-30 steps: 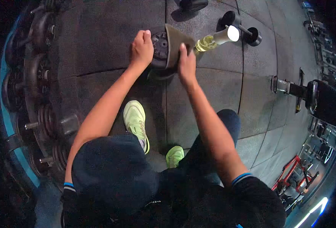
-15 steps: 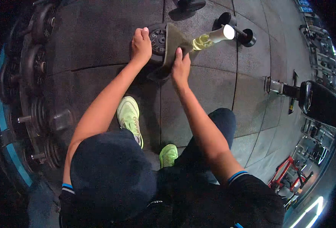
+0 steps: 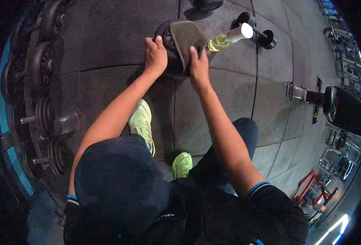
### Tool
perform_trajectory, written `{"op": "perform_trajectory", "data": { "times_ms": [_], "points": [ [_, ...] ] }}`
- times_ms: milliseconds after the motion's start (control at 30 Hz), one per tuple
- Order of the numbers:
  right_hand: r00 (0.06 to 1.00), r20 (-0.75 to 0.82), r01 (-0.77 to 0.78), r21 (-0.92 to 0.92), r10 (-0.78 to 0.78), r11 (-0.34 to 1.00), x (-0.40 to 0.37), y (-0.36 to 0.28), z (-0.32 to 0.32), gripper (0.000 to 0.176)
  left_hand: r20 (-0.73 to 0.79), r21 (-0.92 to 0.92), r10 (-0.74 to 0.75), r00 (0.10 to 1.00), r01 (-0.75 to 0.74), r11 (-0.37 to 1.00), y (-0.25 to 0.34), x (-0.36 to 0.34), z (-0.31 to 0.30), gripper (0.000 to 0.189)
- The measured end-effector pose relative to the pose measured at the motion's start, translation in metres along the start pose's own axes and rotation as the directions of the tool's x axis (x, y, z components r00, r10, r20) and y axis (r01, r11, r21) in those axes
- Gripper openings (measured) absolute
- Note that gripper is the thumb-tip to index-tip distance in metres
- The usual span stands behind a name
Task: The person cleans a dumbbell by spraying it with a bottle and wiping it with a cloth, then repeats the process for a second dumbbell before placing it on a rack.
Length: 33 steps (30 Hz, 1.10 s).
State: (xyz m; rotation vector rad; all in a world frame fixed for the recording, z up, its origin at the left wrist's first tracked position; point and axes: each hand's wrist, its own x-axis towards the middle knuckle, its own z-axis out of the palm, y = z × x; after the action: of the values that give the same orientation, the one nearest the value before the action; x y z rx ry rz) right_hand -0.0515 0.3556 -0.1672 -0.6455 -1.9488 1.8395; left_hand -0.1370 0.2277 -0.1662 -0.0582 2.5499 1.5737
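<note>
Up in front of my feet, a round black weight plate with raised lettering stands on edge. My left hand has its fingers curled over the plate's near left rim. A grey-brown cloth lies against the plate's face and hides much of it. My right hand grips that cloth from the right, thumb on the near side. Just beyond my right fingers is a clear bottle of yellow liquid with a white top; its base is hidden behind the hand and cloth.
A black dumbbell lies on the tiled rubber floor beyond the bottle, and another dumbbell is at the top edge. Racked weight plates line the left. A padded bench stands at the right.
The cloth has moved left over the plate, covering more of its lettering. My right hand has shifted with it, slightly lower in view. My left hand still grips the rim, a little lower and rightward.
</note>
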Motion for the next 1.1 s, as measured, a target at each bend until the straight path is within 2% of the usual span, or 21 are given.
{"op": "perform_trajectory", "data": {
  "times_ms": [67,167,200,300,333,367,433,467,500,533,567,600,633,667,700,767,867,933,1000,1100],
  "points": [
    [0.999,0.05,0.004,-0.026,-0.002,1.0,-0.015,-0.001,-0.005,0.047,0.008,-0.016,0.037,0.999,-0.037,0.999,-0.003,0.0,-0.003,0.046],
    [0.946,0.267,-0.08,-0.352,0.182,0.933,-0.02,-0.016,-0.038,0.04,0.073,-0.021,0.073,0.995,-0.072,0.997,0.001,0.003,-0.009,0.045],
    [0.929,0.272,-0.173,-0.283,0.251,0.944,-0.029,-0.03,-0.046,0.037,0.096,-0.005,0.083,0.992,-0.083,0.997,0.0,0.006,-0.01,0.044],
    [0.92,0.103,-0.35,-0.217,0.378,0.911,-0.047,-0.038,-0.082,0.04,0.088,0.03,0.114,0.99,-0.117,0.993,0.001,0.006,-0.011,0.039],
    [0.921,0.091,-0.361,-0.163,0.379,0.918,-0.054,-0.048,-0.084,0.041,0.079,0.042,0.125,0.989,-0.129,0.991,0.0,0.004,-0.011,0.038],
    [0.922,0.076,-0.371,-0.106,0.38,0.923,-0.06,-0.061,-0.087,0.042,0.017,0.011,0.22,0.975,-0.22,0.975,0.0,0.003,-0.011,0.036],
    [0.941,0.05,-0.334,-0.011,0.334,0.942,-0.067,-0.076,-0.083,0.042,-0.112,-0.032,0.399,0.91,-0.405,0.914,0.001,0.004,-0.014,0.033],
    [0.957,0.039,-0.287,0.023,0.286,0.958,-0.069,-0.077,-0.074,0.042,-0.292,0.281,0.674,0.678,-0.613,0.738,0.002,0.01,-0.02,0.027],
    [0.971,0.029,-0.239,0.057,0.237,0.969,-0.071,-0.081,-0.066,0.041,-0.16,0.175,0.629,0.761,-0.605,0.777,0.012,0.005,-0.028,0.029],
    [0.979,0.041,-0.197,-0.026,0.198,0.98,-0.074,-0.093,-0.059,0.041,-0.016,0.073,0.577,0.817,-0.575,0.815,0.024,-0.011,-0.04,0.032],
    [0.984,0.053,-0.171,0.039,0.169,0.985,-0.076,-0.089,-0.054,0.041,0.137,-0.02,0.522,0.842,-0.524,0.851,0.033,-0.025,-0.049,0.036],
    [0.984,0.057,-0.171,0.078,0.167,0.982,-0.079,-0.093,-0.045,0.041,0.365,-0.158,0.397,0.842,-0.365,0.918,0.042,-0.034,-0.051,0.043],
    [0.984,0.062,-0.172,0.118,0.166,0.978,-0.083,-0.098,-0.039,0.041,0.584,-0.245,0.281,0.762,-0.165,0.956,0.048,-0.042,-0.049,0.051],
    [0.984,0.089,-0.159,0.074,0.152,0.984,-0.087,-0.089,-0.039,0.042,0.645,-0.333,0.285,0.709,-0.075,0.94,0.044,-0.047,-0.042,0.062],
    [0.981,0.12,-0.156,0.038,0.15,0.987,-0.093,-0.094,-0.036,0.044,0.553,-0.499,0.356,0.753,-0.043,0.866,0.044,-0.057,-0.028,0.054],
    [0.973,0.178,-0.202,0.327,0.149,0.923,-0.099,-0.083,-0.037,0.045,0.48,-0.253,0.414,0.773,-0.331,0.909,0.064,-0.063,-0.047,0.041],
    [0.924,0.298,-0.38,0.658,0.239,0.651,-0.099,-0.082,-0.049,0.046,0.578,-0.174,0.506,0.64,-0.509,0.843,0.079,-0.059,-0.061,0.041],
    [0.926,0.161,-0.378,0.357,0.342,0.854,-0.089,-0.071,-0.054,0.047,0.578,-0.201,0.615,0.536,-0.637,0.744,0.09,-0.063,-0.067,0.037],
    [0.993,-0.015,-0.112,0.082,0.114,0.99,-0.078,-0.062,-0.048,0.045,0.586,-0.268,0.685,0.433,-0.694,0.668,0.099,-0.068,-0.071,0.033],
    [0.979,0.178,0.113,-0.054,-0.102,0.992,-0.065,-0.069,-0.052,0.038,0.529,-0.397,0.794,0.3,-0.74,0.543,0.102,-0.071,-0.072,0.031]
  ]
}}
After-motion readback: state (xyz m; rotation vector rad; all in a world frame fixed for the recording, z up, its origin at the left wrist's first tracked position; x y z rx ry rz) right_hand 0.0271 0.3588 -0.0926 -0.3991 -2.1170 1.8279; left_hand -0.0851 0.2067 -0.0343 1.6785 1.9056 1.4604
